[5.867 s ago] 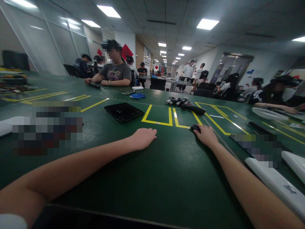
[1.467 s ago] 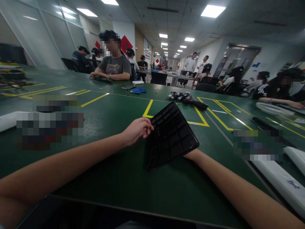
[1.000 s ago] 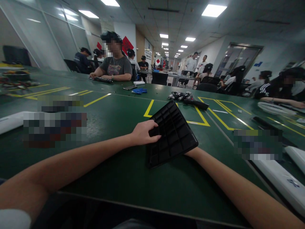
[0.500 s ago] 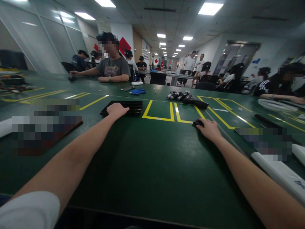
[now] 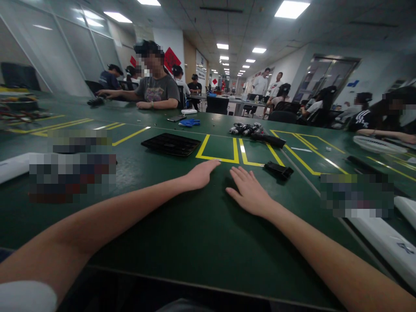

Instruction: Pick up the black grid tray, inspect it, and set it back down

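Near the middle of the green table (image 5: 195, 234), my left hand (image 5: 202, 174) is stretched out, palm inward, with nothing in it. My right hand (image 5: 248, 190) is just to its right, fingers spread and palm down, also holding nothing; the two hands are apart. A black ribbed tray (image 5: 170, 144) lies beyond and left of my left hand. Right of my right hand rests a small black object (image 5: 278, 170), at the lower edge of a yellow tape outline. Farther back is a cluster of dark and silvery parts (image 5: 246, 129) beside a black tube-like piece (image 5: 269, 140).
Blue gloves (image 5: 189, 123) and a phone-like slab (image 5: 176, 118) lie toward the far edge. A person in a grey shirt (image 5: 159, 91) sits across the table. White long objects (image 5: 383, 238) lie at the right; blurred-out items (image 5: 73, 173) lie at the left.
My left hand has let go of the black tray and moved right and nearer. My right hand has released the small black object and moved left. The tray now sits at a different angle.
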Tool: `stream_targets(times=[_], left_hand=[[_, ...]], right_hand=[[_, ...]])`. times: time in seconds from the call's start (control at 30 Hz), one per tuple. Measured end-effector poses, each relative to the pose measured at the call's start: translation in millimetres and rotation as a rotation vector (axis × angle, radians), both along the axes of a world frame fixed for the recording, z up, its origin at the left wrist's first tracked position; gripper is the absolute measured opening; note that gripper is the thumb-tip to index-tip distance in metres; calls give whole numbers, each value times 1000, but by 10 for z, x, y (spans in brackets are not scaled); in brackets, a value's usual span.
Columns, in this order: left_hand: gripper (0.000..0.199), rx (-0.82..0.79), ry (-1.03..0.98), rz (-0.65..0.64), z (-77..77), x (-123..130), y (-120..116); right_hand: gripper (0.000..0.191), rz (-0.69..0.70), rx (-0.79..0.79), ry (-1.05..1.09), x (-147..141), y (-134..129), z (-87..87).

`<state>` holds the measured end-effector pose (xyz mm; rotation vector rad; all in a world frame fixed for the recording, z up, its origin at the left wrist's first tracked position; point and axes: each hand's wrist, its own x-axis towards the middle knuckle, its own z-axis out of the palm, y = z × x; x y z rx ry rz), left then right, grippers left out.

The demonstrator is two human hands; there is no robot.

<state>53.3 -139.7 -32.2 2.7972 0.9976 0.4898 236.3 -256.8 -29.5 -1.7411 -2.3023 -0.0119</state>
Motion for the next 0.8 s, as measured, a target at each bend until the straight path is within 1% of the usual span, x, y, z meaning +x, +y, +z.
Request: stream_targets(times=[0.03, 0.07, 0.13, 0.2, 0.27, 0.3, 0.33, 0.4, 0.43, 0.5, 0.53, 0.57, 0.63, 0.7, 0.73, 0.8], left_hand=[[49, -18, 41, -41, -33, 43, -43], [47, -35, 73, -55, -48, 68, -67], [41, -46, 96, -49, -34, 80, -83], [39, 4, 58, -30, 11, 64, -123], [37, 87, -5, -55, 64, 42, -249], [36, 114, -28, -97, 89, 34, -352], [34, 121, -35, -166, 113, 28, -475], [31, 72, 11, -355, 152, 25, -744], [30, 39, 49, -444, 167, 28, -869], [28, -9, 99, -548, 187, 39, -1056], [27, -21, 103, -562, 192, 45, -1109], [27, -25, 95, -556, 196, 50, -1136], [26, -11, 77, -531, 206, 56, -1117], [26, 44, 94, -480, 230, 54, -1017], [26, 86, 111, -422, 247, 50, -941], [29, 168, 139, -237, 278, 35, -752]], right_hand=[[64, 46, -45, 6, -84, -40, -24], [63, 75, -77, 12, -139, -68, -43], [61, 109, -106, 27, -166, -80, -53], [58, 125, -82, 43, -90, -35, -23], [52, 84, 11, 32, 82, 47, 33], [50, 28, 83, 10, 200, 93, 59], [48, -52, 168, -21, 336, 138, 79], [46, -240, 316, -94, 639, 213, 85], [46, -329, 360, -127, 790, 242, 69], [49, -483, 363, -178, 1055, 288, 9], [51, -539, 317, -182, 1157, 308, -28], [51, -574, 248, -171, 1236, 328, -63], [50, -597, 111, -130, 1326, 366, -117], [47, -583, 55, -108, 1350, 395, -141], [47, -578, 60, -110, 1349, 405, -145], [46, -577, 83, -119, 1345, 414, -146]])
